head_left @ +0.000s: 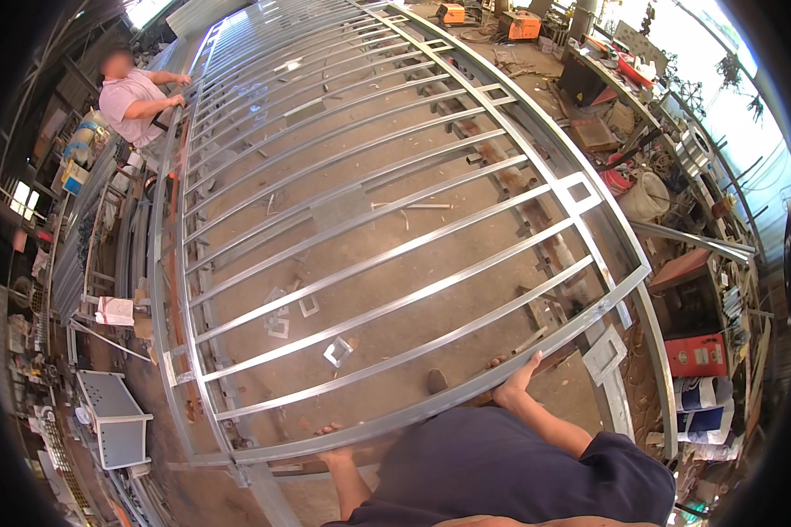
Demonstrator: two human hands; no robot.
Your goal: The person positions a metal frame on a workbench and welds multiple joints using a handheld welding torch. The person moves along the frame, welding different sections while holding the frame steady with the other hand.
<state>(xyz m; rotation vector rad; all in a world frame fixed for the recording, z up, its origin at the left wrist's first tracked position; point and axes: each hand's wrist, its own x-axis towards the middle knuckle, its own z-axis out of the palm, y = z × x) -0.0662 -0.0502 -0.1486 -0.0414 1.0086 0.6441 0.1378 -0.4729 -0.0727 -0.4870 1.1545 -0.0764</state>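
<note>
A large silver metal frame with several parallel bars reaches away from me, its near end rail point(589, 313) crossing in front of my body. My left hand point(334, 451) is closed around this rail from below, and its fingertips show on the far side. Further right along the same rail, my right hand point(518, 383) grips it, the thumb along the top and the other fingers partly hidden beneath. A square metal plate with a hole point(605, 355) sits on a beam just right of that hand.
At the far left a person point(132, 104) has both hands at the frame's side. A grey stool-like stand point(119, 420) is at the near left. Square metal pieces point(337, 352) lie on the floor under the bars. A cluttered bench point(620, 83) and orange machines point(520, 26) stand right.
</note>
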